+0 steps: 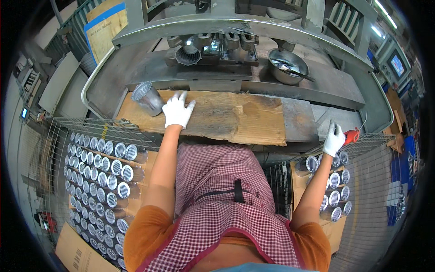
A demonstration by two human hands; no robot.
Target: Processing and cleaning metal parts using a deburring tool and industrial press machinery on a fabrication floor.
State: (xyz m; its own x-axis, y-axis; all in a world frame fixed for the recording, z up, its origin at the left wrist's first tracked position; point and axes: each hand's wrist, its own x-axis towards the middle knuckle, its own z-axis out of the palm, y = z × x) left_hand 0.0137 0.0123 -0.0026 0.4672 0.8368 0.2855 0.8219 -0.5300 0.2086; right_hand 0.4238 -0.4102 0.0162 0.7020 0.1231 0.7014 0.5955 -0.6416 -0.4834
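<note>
My left hand [178,111], in a white glove, rests on a sheet of brown cardboard [217,113] with its fingers spread, holding nothing. Just left of it, a clear, glass-like cup [149,100] with a ribbed end leans at a tilt, close to my fingers. Out to the right, my gloved right hand [334,139] is over the edge of a wire cage, its fingers pointing away from me and partly apart. A red hand tool with a thin rod [352,136] lies right beside that hand; whether they touch is hard to tell.
Many similar cups stand in rows in the left wire cage [129,129]; several more fill part of the right cage [371,145]. Beyond the cardboard is a metal machine fixture [231,56]. A steel bowl [288,78] holding tools sits behind right, under a thick metal frame [235,23].
</note>
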